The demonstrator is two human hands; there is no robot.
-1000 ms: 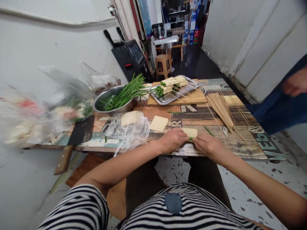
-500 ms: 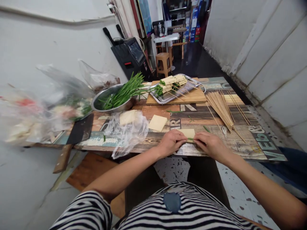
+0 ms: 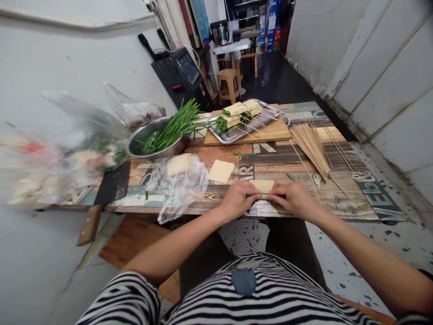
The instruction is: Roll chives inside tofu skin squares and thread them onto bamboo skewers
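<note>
Near the table's front edge, my left hand [image 3: 239,198] and my right hand [image 3: 291,197] pinch the two ends of the near edge of a pale yellow tofu sheet [image 3: 264,185]. That edge is folded into a narrow roll between my fingertips, and the green stalks inside are hardly visible now. A small stack of square tofu sheets [image 3: 221,171] lies just beyond my left hand. More sheets [image 3: 178,164] rest on a crumpled clear plastic bag [image 3: 182,189]. Past my right hand is a fanned bundle of bamboo skewers [image 3: 311,149].
A metal bowl [image 3: 135,143] holds long green chives [image 3: 176,128]. Skewered rolls [image 3: 238,113] lie on a metal tray [image 3: 233,136] atop a wooden board [image 3: 279,134]. At left, a cleaver [image 3: 113,183] overhangs the table edge beside filled plastic bags [image 3: 61,158].
The near edge of the tofu sheet has been turned over the green stalks, which showed between my fingers before. Both hands have stayed at the sheet's ends; the view has shifted slightly.
</note>
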